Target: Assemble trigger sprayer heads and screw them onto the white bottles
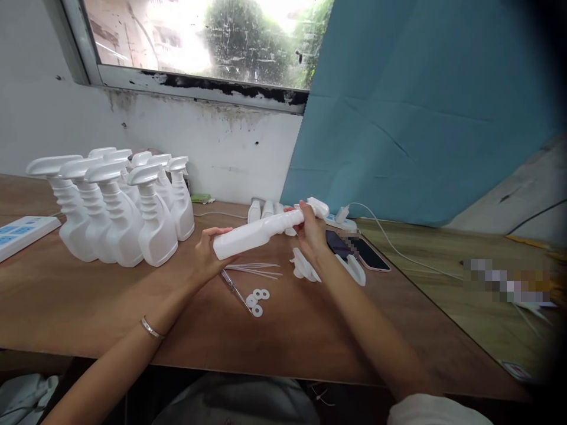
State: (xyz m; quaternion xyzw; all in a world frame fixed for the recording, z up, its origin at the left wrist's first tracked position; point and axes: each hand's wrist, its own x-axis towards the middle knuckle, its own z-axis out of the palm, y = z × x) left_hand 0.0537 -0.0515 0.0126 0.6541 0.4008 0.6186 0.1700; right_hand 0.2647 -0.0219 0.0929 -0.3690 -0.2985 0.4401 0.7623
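A white spray bottle [248, 236] is held tilted nearly on its side above the table. Its base rests in my left hand [209, 254], whose fingers wrap round the bottom end. My right hand [312, 230] grips the neck just below the trigger head [318, 206]. Beneath the bottle lie several thin white tubes [254, 270], a screwdriver-like metal tool [237, 290] and several white ring washers [257, 300]. Loose white plastic trigger parts [303, 265] sit close to my right wrist, and a curved white shell [355, 270] is just right of it.
Several white spray bottles [119, 224] stand grouped at the left, beside a white and blue power strip [26, 233]. Small white bottle parts [268, 209] are by the wall. Two phones [370, 254] and another power strip [341, 221] with a cable lie at the right edge.
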